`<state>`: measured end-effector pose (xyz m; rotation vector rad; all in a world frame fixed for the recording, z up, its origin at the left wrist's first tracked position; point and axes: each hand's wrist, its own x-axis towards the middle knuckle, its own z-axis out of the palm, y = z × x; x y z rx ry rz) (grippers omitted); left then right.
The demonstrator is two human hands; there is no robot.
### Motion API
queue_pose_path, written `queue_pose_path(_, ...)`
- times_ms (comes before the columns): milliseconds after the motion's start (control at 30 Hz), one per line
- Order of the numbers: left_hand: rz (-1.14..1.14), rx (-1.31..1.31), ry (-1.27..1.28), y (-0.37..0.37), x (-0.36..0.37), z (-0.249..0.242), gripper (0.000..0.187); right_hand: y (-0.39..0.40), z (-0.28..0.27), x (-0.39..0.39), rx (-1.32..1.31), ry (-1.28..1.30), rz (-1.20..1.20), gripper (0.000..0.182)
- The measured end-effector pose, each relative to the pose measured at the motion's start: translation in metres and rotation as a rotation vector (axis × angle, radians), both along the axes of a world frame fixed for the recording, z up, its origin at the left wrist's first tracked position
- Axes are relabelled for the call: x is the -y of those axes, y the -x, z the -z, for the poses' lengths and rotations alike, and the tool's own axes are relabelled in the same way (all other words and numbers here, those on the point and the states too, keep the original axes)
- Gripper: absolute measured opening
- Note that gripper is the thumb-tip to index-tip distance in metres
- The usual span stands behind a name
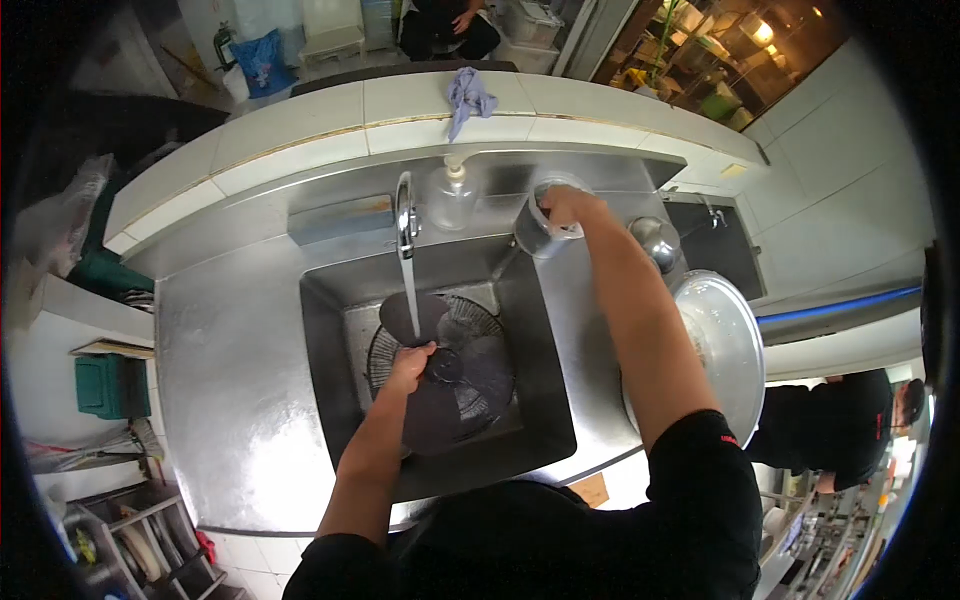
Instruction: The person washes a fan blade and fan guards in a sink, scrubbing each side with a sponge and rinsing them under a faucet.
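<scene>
My left hand (411, 366) is closed on the dark fan blade (431, 405) inside the steel sink (556, 400). Under and around the blade lies a round wire fan grille (500, 335). Water runs from the faucet (405, 215) onto the blade's upper part, just above my left hand. My right hand (566, 205) reaches into the mouth of a clear container (538, 232) behind the sink's right corner. Its fingertips are hidden inside, so what they hold, if anything, does not show.
A pump bottle (453, 200) stands right of the faucet. A metal bowl (656, 243) and a large round lid (722, 350) are at the right. A purple cloth (469, 98) hangs on the tiled ledge. One person sits beyond it; another stands at far right.
</scene>
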<state>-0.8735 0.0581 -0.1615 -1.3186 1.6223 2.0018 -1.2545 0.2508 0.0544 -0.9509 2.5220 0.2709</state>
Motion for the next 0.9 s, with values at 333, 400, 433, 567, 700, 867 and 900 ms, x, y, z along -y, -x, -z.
queue_pose_path(333, 0.079, 0.04, -0.191, -0.024, 0.006, -0.026, 0.033, -0.097, -0.093, -0.05, -0.489, 0.781, 0.249, 0.041)
queue_pose_path(400, 0.128, 0.03, -0.159, -0.024, 0.003, -0.034, 0.033, -0.136, -0.082, -0.063, -0.45, 0.948, 0.398, 0.043)
queue_pose_path(433, 0.174, 0.017, -0.133, -0.025, 0.002, -0.04, 0.034, -0.156, -0.074, -0.068, -0.408, 1.109, 0.542, 0.046)
queue_pose_path(567, 0.201, -0.033, -0.133, -0.021, -0.021, -0.072, 0.037, -0.232, 0.03, -0.053, 0.24, 1.486, 0.844, 0.045)
queue_pose_path(700, 0.31, -0.073, 0.042, -0.022, -0.05, -0.109, 0.037, -0.319, 0.109, -0.012, 0.337, 1.167, 0.169, 0.06)
queue_pose_path(867, 0.417, -0.26, 0.289, -0.035, -0.045, -0.116, 0.043, -0.334, 0.118, 0.038, 0.441, 1.204, 0.131, 0.07)
queue_pose_path(900, 0.505, -0.16, 0.337, -0.037, -0.048, -0.154, 0.047, -0.327, 0.118, 0.049, 0.385, 1.248, 0.242, 0.069)
